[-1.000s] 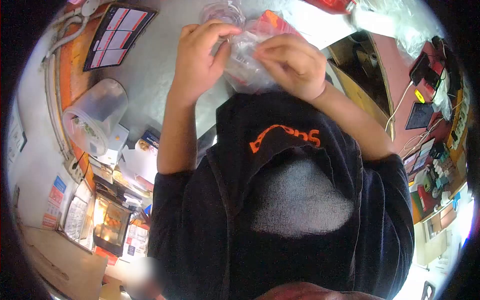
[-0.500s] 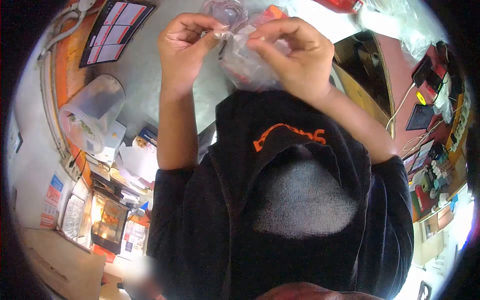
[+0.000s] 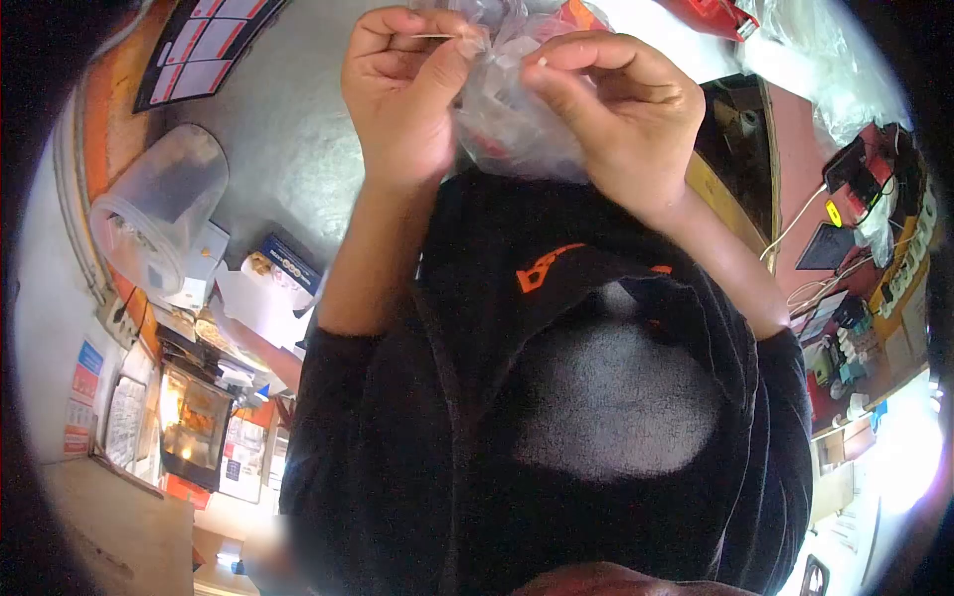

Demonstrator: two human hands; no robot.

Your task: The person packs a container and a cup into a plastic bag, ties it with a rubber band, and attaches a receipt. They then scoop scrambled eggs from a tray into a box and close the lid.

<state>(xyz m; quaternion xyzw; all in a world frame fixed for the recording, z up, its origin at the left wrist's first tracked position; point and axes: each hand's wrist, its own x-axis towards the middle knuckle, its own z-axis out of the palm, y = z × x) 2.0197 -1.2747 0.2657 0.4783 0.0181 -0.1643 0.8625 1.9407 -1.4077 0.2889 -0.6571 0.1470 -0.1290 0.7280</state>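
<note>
Nearest is a black top (image 3: 596,517) with a greyish patch and orange lettering (image 3: 547,266). Both forearms reach out from its sleeves, and the hands are close together above a clear plastic bag (image 3: 517,124).

The left hand (image 3: 407,99) has a narrow grip: thumb and forefinger meet on a wisp of the bag's film, near its gathered upper part. A thin pale strand (image 3: 422,37) runs across the fingers to that pinch, and the other fingers are curled in loosely.

The right hand (image 3: 631,124) is just beside it, with a small gap between the two sets of fingertips. Its thumb and forefinger are nearly together, a tiny white spot between them; I cannot tell whether that is something held or a nail. The remaining fingers are bent and slack.

The bag is between the wrists and in front of the top, crumpled, with something reddish showing through. Whether it hangs or rests cannot be told. An orange-red packet (image 3: 579,14) shows beyond it.

Past the hands, the grey counter (image 3: 288,149) bears a clear tub (image 3: 184,174) at the left, a menu sheet (image 3: 211,50) farther up, and a red item (image 3: 708,14) near loose clear plastic (image 3: 845,74) at the right.
</note>
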